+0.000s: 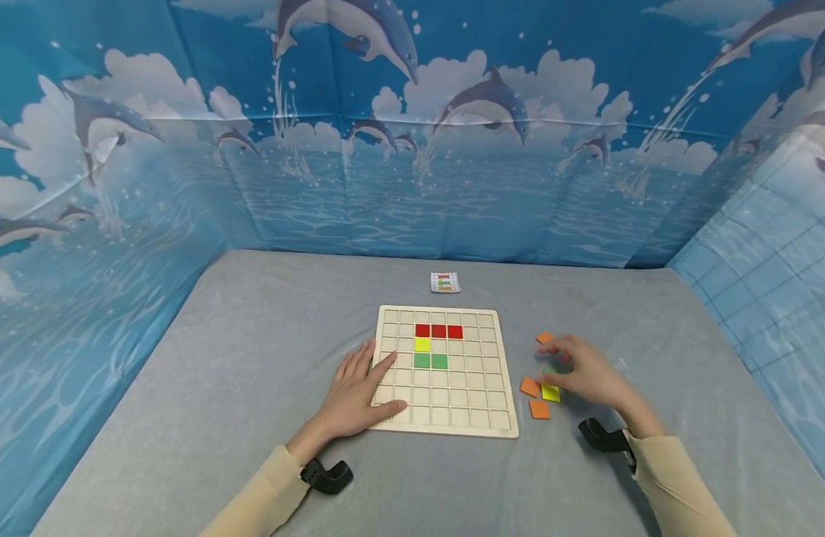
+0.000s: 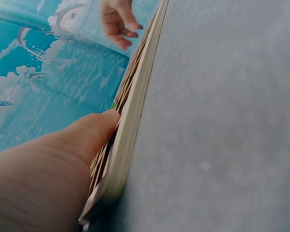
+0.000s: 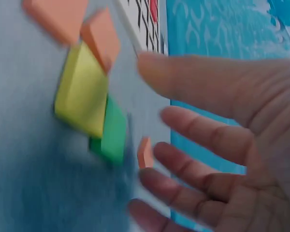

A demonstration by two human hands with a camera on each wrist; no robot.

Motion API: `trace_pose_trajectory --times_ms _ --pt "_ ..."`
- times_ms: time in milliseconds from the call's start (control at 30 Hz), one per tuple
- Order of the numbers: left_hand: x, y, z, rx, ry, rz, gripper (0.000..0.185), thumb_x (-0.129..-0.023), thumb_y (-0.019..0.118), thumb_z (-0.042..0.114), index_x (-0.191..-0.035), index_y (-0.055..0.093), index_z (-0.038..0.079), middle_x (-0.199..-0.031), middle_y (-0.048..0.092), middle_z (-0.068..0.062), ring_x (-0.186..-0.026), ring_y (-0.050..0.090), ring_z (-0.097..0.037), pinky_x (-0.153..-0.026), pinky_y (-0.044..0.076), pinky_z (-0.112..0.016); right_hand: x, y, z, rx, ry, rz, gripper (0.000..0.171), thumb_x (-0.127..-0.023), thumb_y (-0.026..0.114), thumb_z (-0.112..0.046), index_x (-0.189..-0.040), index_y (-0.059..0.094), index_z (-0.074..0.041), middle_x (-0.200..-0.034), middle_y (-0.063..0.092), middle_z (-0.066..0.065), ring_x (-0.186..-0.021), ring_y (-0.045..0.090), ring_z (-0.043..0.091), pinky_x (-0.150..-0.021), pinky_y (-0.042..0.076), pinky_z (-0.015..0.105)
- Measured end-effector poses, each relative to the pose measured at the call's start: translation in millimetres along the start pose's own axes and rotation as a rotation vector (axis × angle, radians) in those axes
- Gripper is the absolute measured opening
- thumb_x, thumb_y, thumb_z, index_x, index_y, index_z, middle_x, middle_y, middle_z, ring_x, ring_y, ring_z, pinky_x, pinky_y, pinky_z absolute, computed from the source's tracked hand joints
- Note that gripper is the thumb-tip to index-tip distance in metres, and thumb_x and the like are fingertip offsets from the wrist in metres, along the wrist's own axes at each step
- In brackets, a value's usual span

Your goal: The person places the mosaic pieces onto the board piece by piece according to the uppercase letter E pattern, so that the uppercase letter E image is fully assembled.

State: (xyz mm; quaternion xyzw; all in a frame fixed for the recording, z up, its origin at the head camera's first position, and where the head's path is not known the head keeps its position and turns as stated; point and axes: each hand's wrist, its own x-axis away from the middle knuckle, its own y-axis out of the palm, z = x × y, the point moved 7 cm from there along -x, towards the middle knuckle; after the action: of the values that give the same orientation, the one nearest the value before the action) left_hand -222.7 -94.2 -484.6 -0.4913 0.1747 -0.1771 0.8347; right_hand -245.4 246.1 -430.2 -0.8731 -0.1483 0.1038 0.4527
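Left hand [image 1: 356, 394] lies flat, fingers spread, on the near-left corner of the board [image 1: 446, 418], thumb along its near edge. Right hand [image 1: 582, 371] hovers loosely spread over loose tiles right of the board, holding nothing. A yellow tile [image 1: 550, 393] and green tile [image 3: 113, 133] lie under its fingers, touching; orange tiles [image 1: 535, 397] sit just beside them. The green tile is mostly hidden in the head view; the right wrist view is blurred. The board is square, edges squared to the person.
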Motion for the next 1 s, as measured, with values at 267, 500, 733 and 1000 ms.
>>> trace_pose_trajectory --times_ms 267,500,733,1000 --pt "1.2 -0.3 -0.2 0.011 -0.003 0.001 0.082 -0.088 0.051 0.063 -0.151 0.028 0.016 -0.156 0.006 -0.019 -0.143 0.001 -0.030 -0.110 0.004 -0.050 2.3 6.7 15.6 -0.012 0.101 -0.100 0.030 -0.077 0.080 -0.022 -0.095 0.063 -0.004 -0.081 0.050 0.003 -0.069 0.043 0.018 -0.059 0.036 0.032" --pt "1.2 -1.8 0.8 0.014 0.005 0.007 0.081 -0.088 0.052 0.062 -0.151 0.028 0.017 -0.156 0.006 -0.020 -0.142 0.002 -0.031 -0.109 0.005 -0.050 -0.3 9.2 18.0 -0.018 0.163 -0.095 0.024 -0.080 0.077 -0.019 -0.088 0.059 -0.006 -0.074 0.045 0.002 -0.065 0.042 0.018 -0.058 0.034 0.033" --pt "0.6 -2.8 1.1 0.003 0.007 0.002 0.081 -0.088 0.051 0.062 -0.151 0.029 0.017 -0.156 0.007 -0.020 -0.142 0.003 -0.031 -0.110 0.005 -0.050 -0.6 9.4 13.0 -0.014 0.150 -0.077 0.021 -0.081 0.077 -0.016 -0.084 0.058 -0.008 -0.073 0.046 0.002 -0.063 0.042 0.018 -0.057 0.034 0.033" --pt "1.5 -2.5 1.3 0.013 0.010 0.010 0.081 -0.088 0.051 0.062 -0.151 0.029 0.016 -0.156 0.007 -0.020 -0.142 0.003 -0.031 -0.109 0.004 -0.050 -3.2 11.9 -1.2 -0.003 0.117 -0.068 0.018 -0.084 0.073 -0.013 -0.083 0.056 -0.010 -0.074 0.051 0.000 -0.061 0.045 0.017 -0.055 0.037 0.032"
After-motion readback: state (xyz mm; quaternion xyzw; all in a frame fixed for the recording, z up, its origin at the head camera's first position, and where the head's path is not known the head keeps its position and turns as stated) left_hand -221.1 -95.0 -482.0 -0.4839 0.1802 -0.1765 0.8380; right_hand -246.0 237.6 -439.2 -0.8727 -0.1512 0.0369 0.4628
